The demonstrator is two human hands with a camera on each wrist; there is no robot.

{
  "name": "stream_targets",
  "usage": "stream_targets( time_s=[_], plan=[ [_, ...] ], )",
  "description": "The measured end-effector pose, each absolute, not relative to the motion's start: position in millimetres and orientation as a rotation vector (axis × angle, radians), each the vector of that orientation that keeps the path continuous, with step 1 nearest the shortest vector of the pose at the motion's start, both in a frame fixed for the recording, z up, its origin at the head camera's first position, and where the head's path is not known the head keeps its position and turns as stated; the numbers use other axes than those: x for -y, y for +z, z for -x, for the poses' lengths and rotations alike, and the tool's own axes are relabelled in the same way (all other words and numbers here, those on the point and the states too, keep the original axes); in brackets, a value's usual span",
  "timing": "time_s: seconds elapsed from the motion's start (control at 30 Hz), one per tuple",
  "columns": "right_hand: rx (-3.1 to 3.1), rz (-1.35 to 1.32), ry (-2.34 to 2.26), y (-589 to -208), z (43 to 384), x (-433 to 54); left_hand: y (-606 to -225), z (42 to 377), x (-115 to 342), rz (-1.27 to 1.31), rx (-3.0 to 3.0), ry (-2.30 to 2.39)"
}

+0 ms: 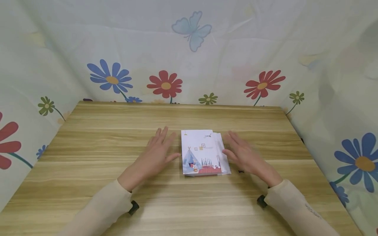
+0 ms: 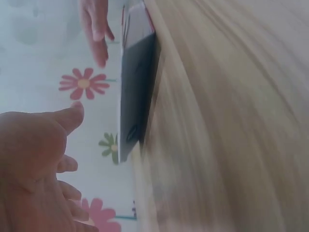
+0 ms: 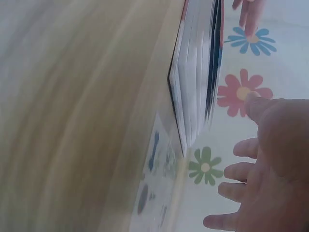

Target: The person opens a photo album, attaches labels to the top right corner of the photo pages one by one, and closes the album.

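Note:
A notebook with a white illustrated cover (image 1: 200, 152), showing a blue tent and a red rug, lies in the middle of the table. From under its right side sticks out a pale sheet (image 1: 225, 160); dark printed shapes show on this sheet (image 3: 153, 181) in the right wrist view. My left hand (image 1: 157, 152) hovers to the left of the notebook, fingers spread, thumb close to the cover's edge. On the other side, my right hand (image 1: 245, 155) is held with loose straight fingers, slightly blurred. Both hands appear to hold nothing. The right wrist view shows the notebook's page edges (image 3: 193, 72) slightly fanned.
The wood-grain table (image 1: 177, 203) meets a flower-printed cloth (image 1: 130, 42) at the back and sides. A small black item (image 1: 241, 171) lies below my right hand; its kind is unclear. Dark wrist mounts (image 1: 134, 207) sit at both cuffs.

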State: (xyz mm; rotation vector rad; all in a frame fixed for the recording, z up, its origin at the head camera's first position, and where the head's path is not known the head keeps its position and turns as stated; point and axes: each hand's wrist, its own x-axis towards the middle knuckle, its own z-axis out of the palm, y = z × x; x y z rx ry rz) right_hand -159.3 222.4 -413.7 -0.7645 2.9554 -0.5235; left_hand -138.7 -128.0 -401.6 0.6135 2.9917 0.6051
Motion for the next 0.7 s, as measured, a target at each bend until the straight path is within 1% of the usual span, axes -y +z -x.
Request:
stream_targets(
  time_s=[0.43, 0.7],
  plan=[
    [-3.013, 0.635, -0.472, -407, 167, -246, -388, 139, 182, -0.482, -3.085, 0.499],
    [-3.047, 0.581, -0.427, -401, 167, -267, -378, 137, 214, -0.438, -3.118, 0.533]
  ],
)
